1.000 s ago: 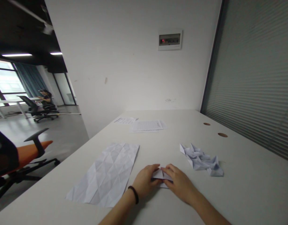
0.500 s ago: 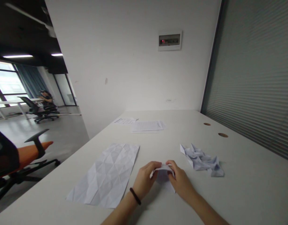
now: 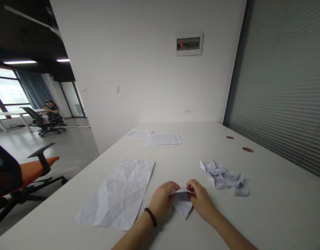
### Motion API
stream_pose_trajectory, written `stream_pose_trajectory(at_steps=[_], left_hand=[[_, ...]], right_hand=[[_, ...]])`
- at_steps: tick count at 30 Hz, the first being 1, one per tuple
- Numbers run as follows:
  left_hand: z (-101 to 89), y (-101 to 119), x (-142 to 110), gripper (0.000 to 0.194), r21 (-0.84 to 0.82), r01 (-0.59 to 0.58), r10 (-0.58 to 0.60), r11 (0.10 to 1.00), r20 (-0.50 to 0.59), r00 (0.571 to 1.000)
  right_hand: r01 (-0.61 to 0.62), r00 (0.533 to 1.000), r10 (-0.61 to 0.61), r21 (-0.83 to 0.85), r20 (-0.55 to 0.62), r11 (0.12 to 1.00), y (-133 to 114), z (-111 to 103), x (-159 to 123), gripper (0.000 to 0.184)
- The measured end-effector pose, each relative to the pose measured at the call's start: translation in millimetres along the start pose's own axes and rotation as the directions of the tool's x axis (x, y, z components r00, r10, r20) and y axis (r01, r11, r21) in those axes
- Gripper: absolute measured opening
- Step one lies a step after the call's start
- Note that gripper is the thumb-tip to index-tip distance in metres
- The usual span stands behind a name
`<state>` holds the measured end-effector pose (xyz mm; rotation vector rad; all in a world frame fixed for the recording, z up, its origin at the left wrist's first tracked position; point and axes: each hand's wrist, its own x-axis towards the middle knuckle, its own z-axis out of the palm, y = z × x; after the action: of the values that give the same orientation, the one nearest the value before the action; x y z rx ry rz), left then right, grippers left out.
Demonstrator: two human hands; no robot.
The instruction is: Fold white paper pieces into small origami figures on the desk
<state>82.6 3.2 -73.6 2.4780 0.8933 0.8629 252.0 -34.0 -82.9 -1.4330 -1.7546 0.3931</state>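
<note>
Between my hands, low over the white table (image 3: 191, 159), is a small folded piece of white paper (image 3: 183, 205) with a point facing me. My left hand (image 3: 162, 199), with a dark band at the wrist, pinches its left edge. The right edge is gripped by my right hand (image 3: 200, 201), thumb and fingers together. Some of the paper's upper edge is covered by my fingers. Left of my hands a creased sheet of paper (image 3: 120, 194) lies spread flat. To the right rests a crumpled-looking, pleated folded paper (image 3: 224, 177).
Printed sheets (image 3: 163, 139) lie toward the back of the table. Two round holes, one nearer (image 3: 247, 149), are cut along its right side. An orange-seated office chair (image 3: 32, 170) stands at the left. A person (image 3: 51, 109) sits far off by the window.
The folded paper has tilted, so its pointed lower part now faces me more fully. Both hands keep hold and have shifted only slightly.
</note>
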Motion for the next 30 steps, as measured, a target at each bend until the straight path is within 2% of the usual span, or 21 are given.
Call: stream_pose_trajectory(at_steps=[3, 6, 9, 12, 15, 16, 19, 22, 24, 26, 30], left_hand=[[-6.5, -1.5, 1.6, 0.032, 0.124, -0.073, 0.063, 0.99, 0.088, 0.994], [-13.8, -2.6, -0.7, 0.026, 0.248, -0.128, 0.075, 0.96, 0.214, 0.974], [-19.0, 0.8, -6.1, 0.021, 0.304, -0.175, 0.08, 0.936, 0.298, 0.951], [-19.7, 7.6, -9.7, 0.035, 0.403, -0.178, 0.044, 0.898, 0.32, 0.946], [-16.3, 11.6, -9.1, 0.021, 0.464, -0.146, -0.012, 0.874, 0.321, 0.947], [-15.2, 11.7, -8.3, 0.017, 0.459, -0.132, -0.03, 0.879, 0.33, 0.943], [-14.9, 10.3, -6.3, 0.023, 0.363, -0.094, -0.046, 0.927, 0.36, 0.932], [-18.5, 9.4, -6.1, 0.017, 0.219, -0.038, -0.037, 0.975, 0.331, 0.943], [-20.5, 9.2, -5.9, 0.011, 0.162, 0.028, -0.074, 0.986, 0.286, 0.955], [-20.3, 8.0, -4.8, 0.012, 0.16, 0.088, -0.125, 0.983, 0.236, 0.964], [-12.2, 0.8, 0.0, 0.026, 0.184, 0.179, -0.207, 0.966, 0.147, 0.967]], right_hand=[[0.052, 0.994, -0.046, -0.059, 0.099, 0.997, -1.8, -6.7, -0.7, 0.033], [0.101, 0.977, -0.084, -0.081, 0.196, 0.992, -5.0, -17.5, -2.0, 0.037], [0.133, 0.962, -0.106, -0.092, 0.252, 0.987, -9.0, -27.1, -4.4, 0.037], [0.19, 0.954, -0.149, -0.142, 0.261, 0.971, -14.5, -32.2, -6.9, 0.03], [0.22, 0.946, -0.17, -0.163, 0.278, 0.962, -17.4, -31.9, -7.8, 0.021], [0.209, 0.943, -0.157, -0.156, 0.294, 0.965, -17.2, -30.9, -7.6, 0.02], [0.142, 0.94, -0.097, -0.116, 0.328, 0.983, -14.3, -27.8, -6.5, 0.022], [0.115, 0.945, -0.085, -0.076, 0.316, 0.991, -13.1, -27.1, -5.6, 0.016], [0.122, 0.946, -0.1, -0.054, 0.31, 0.991, -14.3, -28.3, -5.1, 0.01], [0.122, 0.945, -0.104, -0.039, 0.309, 0.992, -15.6, -29.5, -4.1, 0.016], [0.065, 0.964, -0.05, -0.051, 0.263, 0.997, -11.6, -23.8, 0.5, 0.029]])
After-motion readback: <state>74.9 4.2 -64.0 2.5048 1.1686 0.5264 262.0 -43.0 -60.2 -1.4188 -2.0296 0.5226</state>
